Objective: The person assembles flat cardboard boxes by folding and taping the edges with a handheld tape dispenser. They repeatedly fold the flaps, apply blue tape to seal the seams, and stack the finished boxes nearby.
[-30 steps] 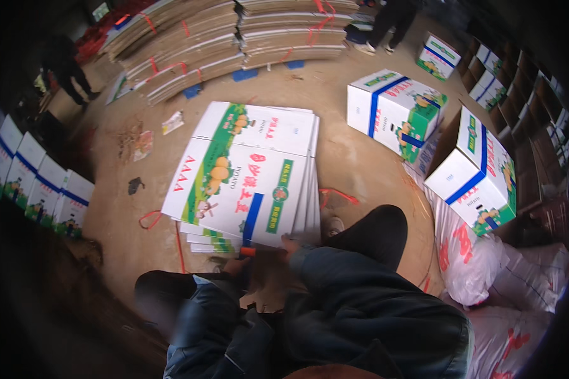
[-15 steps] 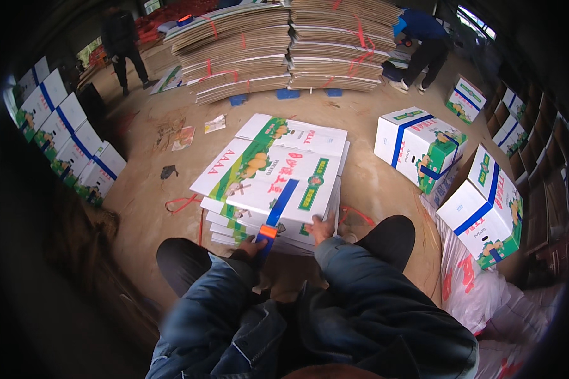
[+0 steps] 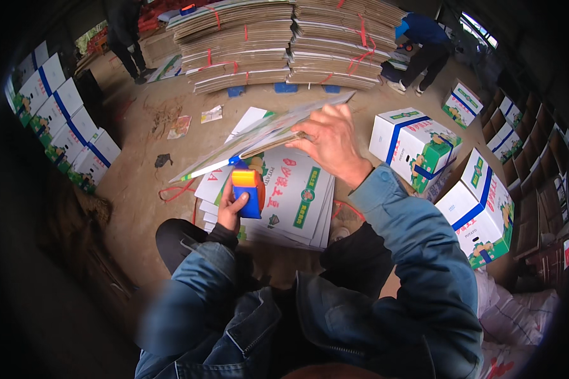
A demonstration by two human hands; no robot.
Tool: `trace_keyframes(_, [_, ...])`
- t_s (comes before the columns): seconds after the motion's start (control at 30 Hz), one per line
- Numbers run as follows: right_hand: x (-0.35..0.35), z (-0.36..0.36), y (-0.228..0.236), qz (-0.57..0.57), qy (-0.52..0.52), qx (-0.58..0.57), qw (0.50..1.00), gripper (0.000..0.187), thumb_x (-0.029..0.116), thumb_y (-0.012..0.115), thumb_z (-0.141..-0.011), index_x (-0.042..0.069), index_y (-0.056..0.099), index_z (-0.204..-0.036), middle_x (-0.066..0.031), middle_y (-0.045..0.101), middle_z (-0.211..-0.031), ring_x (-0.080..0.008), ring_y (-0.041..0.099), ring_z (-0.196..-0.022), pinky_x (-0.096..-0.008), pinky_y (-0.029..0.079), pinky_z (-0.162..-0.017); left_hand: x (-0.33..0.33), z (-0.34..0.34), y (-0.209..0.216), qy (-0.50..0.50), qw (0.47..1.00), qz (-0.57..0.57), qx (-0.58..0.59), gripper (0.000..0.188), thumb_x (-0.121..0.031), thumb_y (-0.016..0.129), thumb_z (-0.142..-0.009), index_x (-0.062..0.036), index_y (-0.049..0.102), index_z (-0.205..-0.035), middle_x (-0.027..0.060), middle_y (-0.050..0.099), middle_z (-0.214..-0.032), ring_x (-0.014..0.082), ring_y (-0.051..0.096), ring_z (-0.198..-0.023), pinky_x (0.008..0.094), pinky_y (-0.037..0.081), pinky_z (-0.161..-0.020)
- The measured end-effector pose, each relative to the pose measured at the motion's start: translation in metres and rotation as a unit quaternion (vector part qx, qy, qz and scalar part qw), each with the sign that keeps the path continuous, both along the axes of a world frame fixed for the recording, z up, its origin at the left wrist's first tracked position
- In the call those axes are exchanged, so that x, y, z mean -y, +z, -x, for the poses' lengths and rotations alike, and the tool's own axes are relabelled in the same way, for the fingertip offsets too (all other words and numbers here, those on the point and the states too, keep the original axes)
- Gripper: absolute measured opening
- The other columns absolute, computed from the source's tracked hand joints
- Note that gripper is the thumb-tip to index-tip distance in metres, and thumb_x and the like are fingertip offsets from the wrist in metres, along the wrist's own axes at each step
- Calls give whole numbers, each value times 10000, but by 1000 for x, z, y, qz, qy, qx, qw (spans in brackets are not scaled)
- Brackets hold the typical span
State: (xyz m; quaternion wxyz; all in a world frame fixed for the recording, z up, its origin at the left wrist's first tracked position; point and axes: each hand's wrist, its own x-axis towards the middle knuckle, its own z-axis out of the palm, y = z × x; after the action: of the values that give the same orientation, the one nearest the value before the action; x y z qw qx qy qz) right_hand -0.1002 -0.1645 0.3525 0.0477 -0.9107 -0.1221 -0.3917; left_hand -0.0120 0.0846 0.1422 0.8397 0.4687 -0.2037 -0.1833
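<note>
My left hand [image 3: 228, 211] is closed around a blue and orange tape dispenser [image 3: 250, 201], held upright over the near left of a stack of flat cartons. With my right hand [image 3: 336, 140] I grip the edge of a flattened cardboard carton [image 3: 269, 131], tilted up above the stack. Blue tape [image 3: 214, 167] runs along the raised carton's lower edge, close to the dispenser's top. Below lie more flat white and green cartons [image 3: 291, 208] printed with potatoes, between my knees. The underside of the raised carton is mostly hidden.
High bundles of flat cardboard [image 3: 234, 50] stand ahead. Taped boxes [image 3: 414, 145] sit at the right, beside white sacks [image 3: 518, 309]. More boxes [image 3: 69, 132] are stacked at the left. Two people [image 3: 423, 44] [image 3: 125, 38] are farther off. Red straps [image 3: 177, 192] lie on the floor.
The top carton has been lifted off the stack and tipped up by my right hand. My left hand has raised the tape dispenser from the stack's near edge. The person at far left has bent forward.
</note>
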Motion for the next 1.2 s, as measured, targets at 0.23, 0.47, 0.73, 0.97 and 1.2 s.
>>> trace_keyframes(0.23, [-40,5,98,-107,254,56,960,226,212,873,-817,65,764,-950,-94,703,-1064,-194,694,-975,-326,550,-864,1,37,81,102,979,115,132,713,-232,715,-941,-16,376,-1530,103,553,-1426,235,536,-1300,378,367,-1152])
trace_keyframes(0.47, [-3,-7,157,-346,170,33,922,374,252,802,-888,-8,674,-1123,-121,711,-1119,-223,715,-885,-333,575,-791,28,11,218,56,967,143,201,471,-233,596,-1045,33,502,-1423,137,640,-1304,230,659,-1149,384,517,-1032])
trace_keyframes(0.73, [182,-5,136,-402,141,41,904,435,234,775,-915,-28,619,-1225,-131,714,-1164,-212,722,-914,-337,583,-834,172,-67,254,36,979,86,181,313,-148,709,-946,11,695,-1215,113,639,-1159,199,658,-1016,321,540,-879])
trace_keyframes(0.97, [267,125,-128,-607,-138,-46,781,460,264,653,-1011,-5,529,-1363,-122,634,-1259,-197,605,-1112,-352,504,-954,288,-8,152,-99,950,-114,272,595,-376,745,-942,68,611,-1315,166,741,-1083,195,724,-936,315,562,-853])
trace_keyframes(1.2, [237,118,-353,-679,-117,2,724,439,298,639,-1039,-15,593,-1343,-79,671,-1271,-164,607,-1133,-336,474,-976,320,-8,60,-170,969,-91,153,555,-328,719,-974,50,578,-1356,125,728,-1069,147,690,-878,287,565,-809])
